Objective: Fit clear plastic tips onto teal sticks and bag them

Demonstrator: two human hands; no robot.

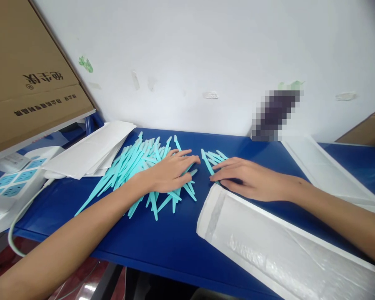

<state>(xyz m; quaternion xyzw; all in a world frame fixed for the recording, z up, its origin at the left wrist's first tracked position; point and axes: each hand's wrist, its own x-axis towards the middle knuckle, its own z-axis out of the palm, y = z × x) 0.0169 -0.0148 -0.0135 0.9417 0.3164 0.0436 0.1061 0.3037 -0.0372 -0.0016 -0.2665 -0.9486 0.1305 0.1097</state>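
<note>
A loose pile of slim turquoise sticks with whitish capped tips, apparently eyebrow razors (125, 166), lies across the blue table. My left hand (171, 171) rests palm down on the pile's right side, its fingers spread apart; some razors beneath it are hidden. To the right is a small group of the same razors (217, 156), pointing away from me. Curled fingers of my right hand (240, 177) close over the near ends of this group, at one razor (207, 161); how many razors are under them is hidden.
A white padded mailer (262, 237) lies at front right, with another pale sleeve (328, 171) behind my right forearm. White envelopes (90, 146) are stacked left, near a power strip (21, 175) with a cable. A cardboard box (28, 75) leans by the white wall (187, 62).
</note>
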